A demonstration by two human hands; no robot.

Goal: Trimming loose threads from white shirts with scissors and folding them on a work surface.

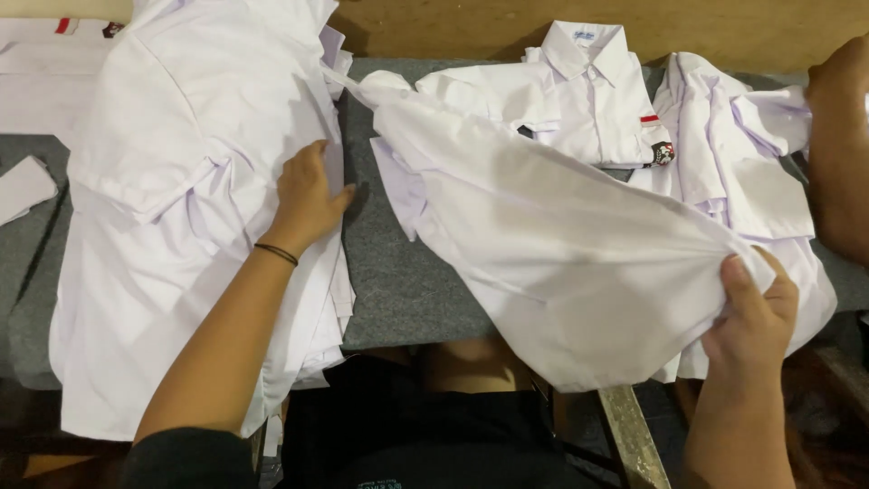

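Right hand (751, 317) pinching white shirt (561, 244) — left hand (303, 199) flat on shirt stack (181, 181)

The top of the big white shirt pile (181, 208) is cut off by the upper edge. The fingertips of the right hand (751, 317) are hidden inside the folds of the stretched white shirt (561, 254). Part of the folded shirt (579, 100) is covered by it. A small badge (663, 152) is too small to be made out. An arm (842, 145) is cut off at the right edge.
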